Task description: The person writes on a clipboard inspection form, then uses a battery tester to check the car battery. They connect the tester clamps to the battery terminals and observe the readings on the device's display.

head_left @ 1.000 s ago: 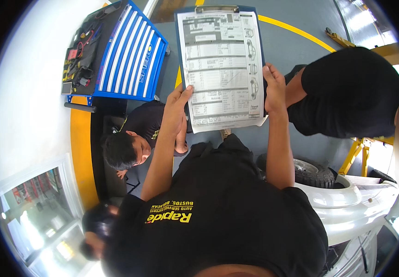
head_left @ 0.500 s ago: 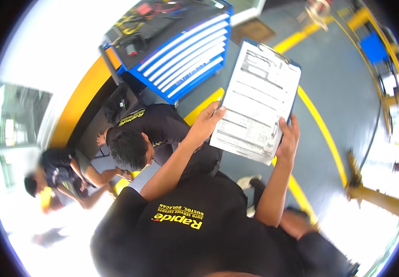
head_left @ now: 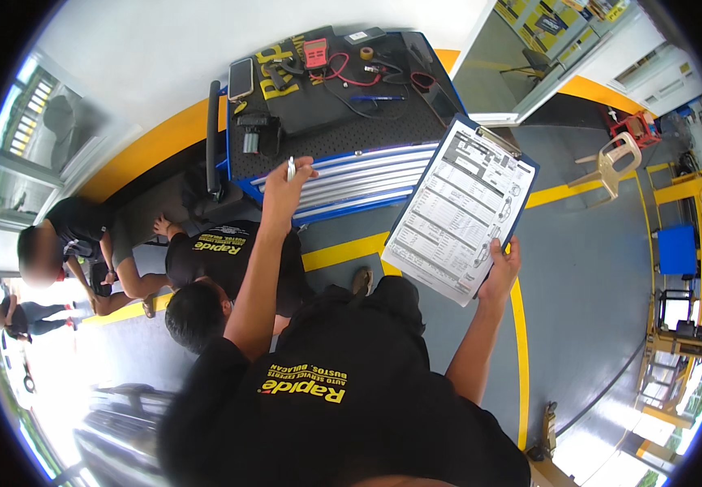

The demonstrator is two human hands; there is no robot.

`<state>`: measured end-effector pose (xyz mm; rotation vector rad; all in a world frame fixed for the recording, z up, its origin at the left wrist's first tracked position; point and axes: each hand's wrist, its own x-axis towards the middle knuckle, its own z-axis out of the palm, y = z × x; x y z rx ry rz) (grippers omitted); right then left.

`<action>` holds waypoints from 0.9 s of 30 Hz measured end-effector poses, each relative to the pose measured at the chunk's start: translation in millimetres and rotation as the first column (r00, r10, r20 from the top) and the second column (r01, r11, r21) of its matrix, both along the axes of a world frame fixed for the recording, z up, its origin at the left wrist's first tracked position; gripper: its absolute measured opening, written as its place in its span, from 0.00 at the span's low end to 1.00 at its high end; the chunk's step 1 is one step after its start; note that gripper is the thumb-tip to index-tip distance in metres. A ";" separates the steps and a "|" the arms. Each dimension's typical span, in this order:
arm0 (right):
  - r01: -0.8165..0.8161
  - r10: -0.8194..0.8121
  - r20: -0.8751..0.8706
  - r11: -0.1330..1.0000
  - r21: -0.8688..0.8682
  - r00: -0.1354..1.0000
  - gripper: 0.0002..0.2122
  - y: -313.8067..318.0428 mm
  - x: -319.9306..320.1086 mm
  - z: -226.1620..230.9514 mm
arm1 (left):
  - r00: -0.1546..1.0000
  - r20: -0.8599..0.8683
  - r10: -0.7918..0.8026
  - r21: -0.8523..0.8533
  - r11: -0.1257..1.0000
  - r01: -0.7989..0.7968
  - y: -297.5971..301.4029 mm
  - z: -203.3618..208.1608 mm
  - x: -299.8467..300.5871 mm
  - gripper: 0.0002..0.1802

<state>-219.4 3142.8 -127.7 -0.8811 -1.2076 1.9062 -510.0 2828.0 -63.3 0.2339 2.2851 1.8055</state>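
Note:
My right hand (head_left: 501, 272) grips the lower right edge of a dark blue clipboard (head_left: 529, 172), thumb on top. Printed forms (head_left: 458, 213) with small car drawings lie under its metal clip. My left hand (head_left: 284, 193) is raised near the front edge of a blue tool cabinet (head_left: 241, 166), fingers closed round a slim whitish pen (head_left: 291, 169). On the cabinet's black top lie a red multimeter (head_left: 315, 53) with leads, a phone (head_left: 241, 79), a blue pen (head_left: 378, 98), a tape roll (head_left: 366, 53) and a black-and-silver device (head_left: 251, 140).
Close on my left a person in a black shirt (head_left: 233, 252) crouches, with another person (head_left: 83, 231) seated beyond. A beige plastic chair (head_left: 611, 166) stands at the far right, near yellow metal equipment (head_left: 692, 195). Yellow lines (head_left: 519, 349) cross the grey floor.
My left hand has let go of the clipboard and moved left and up toward the cabinet. The right hand still holds the clipboard. The view has shifted, showing more of the cabinet top.

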 end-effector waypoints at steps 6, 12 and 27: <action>0.005 -0.003 0.021 0.997 -0.072 1.000 0.18 30.4 -94.5 -10.7 | 0.994 -0.103 0.045 -0.223 0.973 -0.068 31.0 9.4 -145.2 0.24; -0.110 0.109 -0.068 0.994 -0.018 0.992 0.13 89.6 -198.4 -28.0 | 0.934 -0.345 0.097 -0.575 0.764 -0.292 91.5 -50.9 -297.9 0.39; -0.337 0.326 0.140 0.939 0.063 0.935 0.18 114.7 -316.5 -91.1 | 0.935 -0.276 0.221 -0.737 0.575 -0.354 141.7 -23.5 -295.3 0.50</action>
